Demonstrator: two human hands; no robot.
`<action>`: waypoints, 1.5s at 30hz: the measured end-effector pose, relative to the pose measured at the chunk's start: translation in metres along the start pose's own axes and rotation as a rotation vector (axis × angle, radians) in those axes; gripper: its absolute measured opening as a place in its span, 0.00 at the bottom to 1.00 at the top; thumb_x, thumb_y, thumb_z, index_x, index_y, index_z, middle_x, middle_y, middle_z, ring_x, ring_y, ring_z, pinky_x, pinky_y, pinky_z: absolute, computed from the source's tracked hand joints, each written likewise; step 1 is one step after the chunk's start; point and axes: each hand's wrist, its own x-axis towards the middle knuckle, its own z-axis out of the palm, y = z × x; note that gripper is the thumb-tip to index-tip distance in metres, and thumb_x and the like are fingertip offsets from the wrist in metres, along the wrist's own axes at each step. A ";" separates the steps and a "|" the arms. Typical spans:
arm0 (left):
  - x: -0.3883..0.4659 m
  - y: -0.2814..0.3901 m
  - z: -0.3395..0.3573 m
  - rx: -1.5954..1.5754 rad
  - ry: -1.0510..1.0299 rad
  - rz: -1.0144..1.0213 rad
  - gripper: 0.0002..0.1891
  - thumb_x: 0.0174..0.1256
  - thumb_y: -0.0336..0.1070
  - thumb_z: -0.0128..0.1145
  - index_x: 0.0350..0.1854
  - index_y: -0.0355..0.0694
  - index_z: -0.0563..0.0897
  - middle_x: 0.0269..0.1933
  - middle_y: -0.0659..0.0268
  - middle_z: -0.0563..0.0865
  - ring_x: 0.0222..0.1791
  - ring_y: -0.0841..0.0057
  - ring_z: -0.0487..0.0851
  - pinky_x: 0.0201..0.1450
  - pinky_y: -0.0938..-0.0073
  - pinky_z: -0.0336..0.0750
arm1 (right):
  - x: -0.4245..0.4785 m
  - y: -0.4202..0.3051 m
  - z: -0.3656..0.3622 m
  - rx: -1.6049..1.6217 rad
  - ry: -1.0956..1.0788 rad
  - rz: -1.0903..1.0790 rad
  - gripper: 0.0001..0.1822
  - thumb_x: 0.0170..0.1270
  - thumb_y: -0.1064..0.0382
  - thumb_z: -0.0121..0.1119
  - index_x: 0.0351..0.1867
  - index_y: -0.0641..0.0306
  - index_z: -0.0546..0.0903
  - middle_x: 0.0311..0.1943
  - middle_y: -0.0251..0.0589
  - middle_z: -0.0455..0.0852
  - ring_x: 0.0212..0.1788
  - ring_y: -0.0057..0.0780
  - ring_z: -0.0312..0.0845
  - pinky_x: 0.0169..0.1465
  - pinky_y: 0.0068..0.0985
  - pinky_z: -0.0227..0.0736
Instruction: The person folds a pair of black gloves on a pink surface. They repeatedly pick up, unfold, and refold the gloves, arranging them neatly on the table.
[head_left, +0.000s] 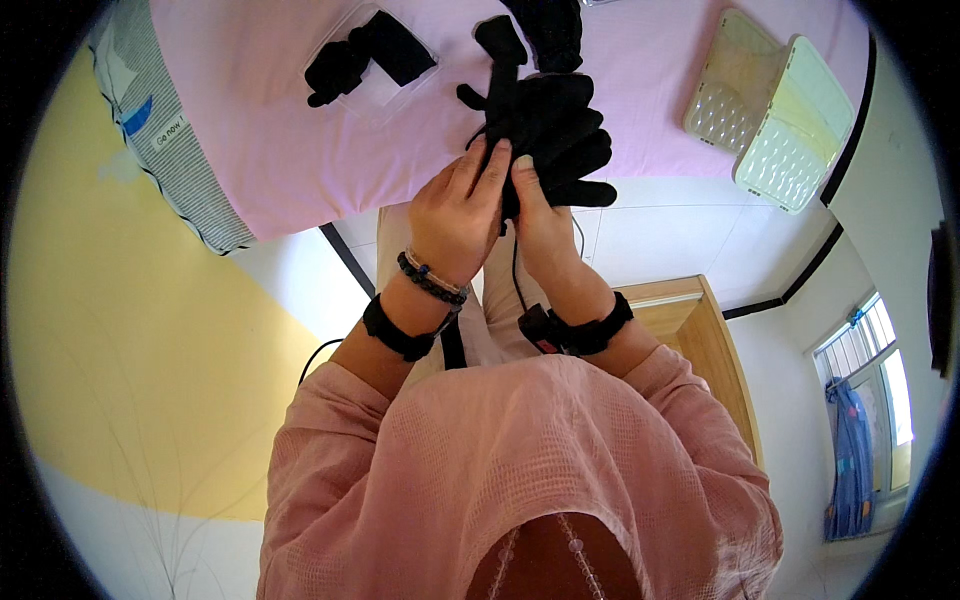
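Between my two hands is a black fabric glove (559, 124), its fingers spread toward the right. My left hand (454, 206) presses two fingertips on the glove near its cuff. The thumb of my right hand (544, 217) lies over the near side of the glove, and the other fingers are hidden beneath it. A narrow black strip (501, 79) with a wider end runs across the glove and reaches past it onto the pink bed sheet (270, 135). Just beyond lies another black fabric item (553, 34), cut off by the top edge of the view.
A clear plastic box (384, 101) with black bundled items (394, 49) stands on the sheet at upper left. Two translucent pale plastic lids or trays (799, 124) lean together at the right. A wooden drawer or cabinet (720, 360) is near my right elbow. Cables hang from both wrist straps (596, 330).
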 end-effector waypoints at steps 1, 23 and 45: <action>0.001 0.003 -0.002 0.019 -0.008 0.012 0.16 0.52 0.26 0.55 0.46 0.37 0.80 0.44 0.52 0.81 0.39 0.61 0.82 0.40 0.71 0.76 | 0.000 -0.003 0.002 0.141 -0.039 0.022 0.21 0.62 0.52 0.55 0.46 0.68 0.77 0.42 0.41 0.79 0.45 0.29 0.74 0.48 0.23 0.69; 0.004 -0.025 -0.008 -0.711 -0.021 -0.296 0.11 0.58 0.29 0.55 0.43 0.33 0.80 0.44 0.58 0.80 0.42 0.69 0.79 0.45 0.77 0.72 | 0.004 -0.011 -0.009 -0.104 -0.283 0.032 0.20 0.59 0.65 0.54 0.54 0.64 0.70 0.47 0.34 0.74 0.50 0.23 0.69 0.54 0.22 0.64; 0.007 -0.010 -0.014 -1.090 -0.150 -0.673 0.09 0.64 0.36 0.52 0.36 0.33 0.75 0.43 0.64 0.78 0.42 0.84 0.74 0.43 0.84 0.68 | 0.008 -0.012 0.007 0.352 -0.278 0.122 0.18 0.60 0.54 0.57 0.48 0.61 0.75 0.44 0.36 0.77 0.46 0.25 0.73 0.50 0.23 0.68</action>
